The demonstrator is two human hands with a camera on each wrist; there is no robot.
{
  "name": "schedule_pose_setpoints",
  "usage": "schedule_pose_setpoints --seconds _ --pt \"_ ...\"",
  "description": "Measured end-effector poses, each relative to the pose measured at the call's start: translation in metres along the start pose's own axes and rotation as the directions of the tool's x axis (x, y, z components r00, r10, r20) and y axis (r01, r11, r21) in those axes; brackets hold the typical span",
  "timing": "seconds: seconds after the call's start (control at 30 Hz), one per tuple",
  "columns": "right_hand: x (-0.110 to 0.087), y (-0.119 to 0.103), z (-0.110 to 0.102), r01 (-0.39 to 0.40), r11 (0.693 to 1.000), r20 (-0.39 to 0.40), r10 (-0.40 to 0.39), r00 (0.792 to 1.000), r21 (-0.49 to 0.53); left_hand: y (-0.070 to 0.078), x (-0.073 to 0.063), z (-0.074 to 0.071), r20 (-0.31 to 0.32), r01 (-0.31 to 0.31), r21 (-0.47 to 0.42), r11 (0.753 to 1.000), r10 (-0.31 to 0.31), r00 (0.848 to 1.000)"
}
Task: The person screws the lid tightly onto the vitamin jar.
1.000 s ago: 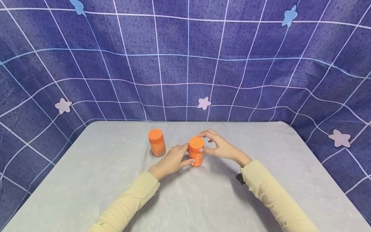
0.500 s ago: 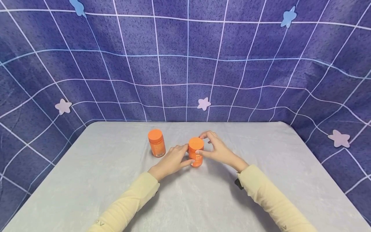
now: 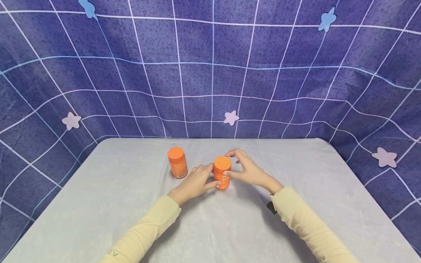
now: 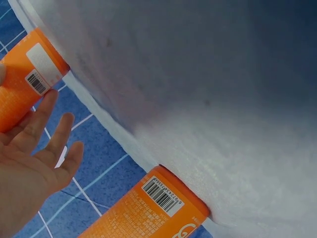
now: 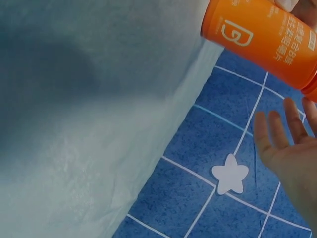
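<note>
An orange pill bottle [image 3: 222, 179] with an orange lid [image 3: 222, 163] stands upright on the table between the two hands. From the left, the left hand [image 3: 194, 181] holds its body, thumb in front and fingers behind. On the right side, the right hand [image 3: 247, 171] grips around the lid, thumb at the lid's front lower edge and index finger curled behind. The left wrist view shows this bottle's barcode side [image 4: 37, 74] above the spread fingers. White lettering faces the right wrist view on the same bottle [image 5: 262, 37]. The fingertips behind the bottle are partly hidden.
A second orange pill bottle [image 3: 178, 163] stands upright to the left, just beyond the left hand; its barcode shows large in the left wrist view [image 4: 153, 206]. The grey table [image 3: 131, 204] ends at the back against a blue curtain [image 3: 197, 80] with grid lines and stars.
The right hand has turned slightly around the lid, its thumb sliding left across the front and its wrist shifting a little left and toward the person. The left hand and both bottles stay in place.
</note>
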State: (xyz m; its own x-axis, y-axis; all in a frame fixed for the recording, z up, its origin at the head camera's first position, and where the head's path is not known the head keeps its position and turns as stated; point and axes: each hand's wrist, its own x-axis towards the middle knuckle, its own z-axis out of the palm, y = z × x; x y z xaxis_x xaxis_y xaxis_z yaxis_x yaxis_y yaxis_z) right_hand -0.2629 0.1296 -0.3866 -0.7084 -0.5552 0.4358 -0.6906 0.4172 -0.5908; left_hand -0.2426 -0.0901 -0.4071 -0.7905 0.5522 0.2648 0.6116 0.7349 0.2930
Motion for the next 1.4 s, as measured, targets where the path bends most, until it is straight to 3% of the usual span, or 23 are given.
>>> schedule_pose_setpoints --seconds 0.4,0.73,1.2,1.4 --pt "0.005 0.002 -0.010 0.065 0.997 0.092 -0.067 0.993 0.029 -0.001 0.000 0.001 0.008 0.003 0.000 1.000 -0.003 1.000" --pt "0.007 0.001 -0.013 0.061 0.998 0.121 -0.064 0.991 0.032 -0.001 0.000 0.001 0.012 0.010 -0.005 1.000 -0.009 1.000" --pt "0.002 -0.003 -0.004 -0.027 1.000 0.021 0.027 0.999 -0.002 -0.001 0.000 0.001 0.009 0.000 -0.002 1.000 0.000 1.000" --pt "0.001 -0.004 0.001 -0.012 0.999 -0.018 0.011 1.000 -0.042 -0.002 0.000 0.002 0.012 0.004 0.000 1.000 -0.004 1.000"
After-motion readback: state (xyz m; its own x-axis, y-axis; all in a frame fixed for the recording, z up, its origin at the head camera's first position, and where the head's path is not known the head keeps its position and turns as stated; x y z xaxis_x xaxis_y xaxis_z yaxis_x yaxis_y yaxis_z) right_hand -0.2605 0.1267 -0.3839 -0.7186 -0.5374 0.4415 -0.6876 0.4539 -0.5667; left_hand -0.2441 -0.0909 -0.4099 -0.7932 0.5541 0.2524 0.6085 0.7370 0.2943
